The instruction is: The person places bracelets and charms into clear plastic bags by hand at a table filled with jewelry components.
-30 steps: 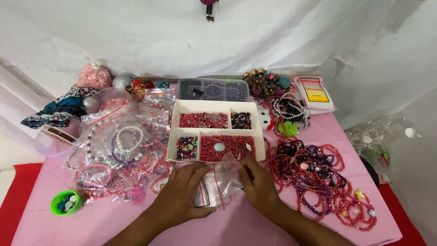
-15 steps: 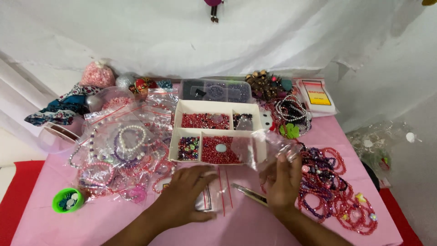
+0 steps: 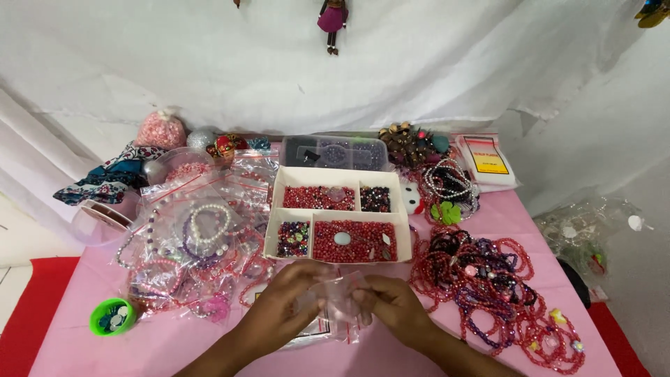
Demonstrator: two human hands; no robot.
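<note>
My left hand [image 3: 283, 311] and my right hand [image 3: 394, 307] meet near the table's front edge, and both pinch a small clear zip bag [image 3: 340, 301] between them. More clear zip bags with red seals [image 3: 317, 331] lie under my hands. Just beyond my fingers stands a white divided tray [image 3: 340, 213] filled with red and dark beads. A pile of red and purple bead bracelets [image 3: 488, 279] lies to the right of my right hand.
Clear bags of pearl and bead strings [image 3: 199, 237] cover the left of the pink table [image 3: 84, 342]. A small green cup [image 3: 110, 316] sits front left. A dark plastic organiser box [image 3: 335, 151], ornaments and a white packet [image 3: 488, 160] line the back.
My right hand, which held a clear bag up at the right half a second ago, has come back to the middle and joined my left hand on a small bag.
</note>
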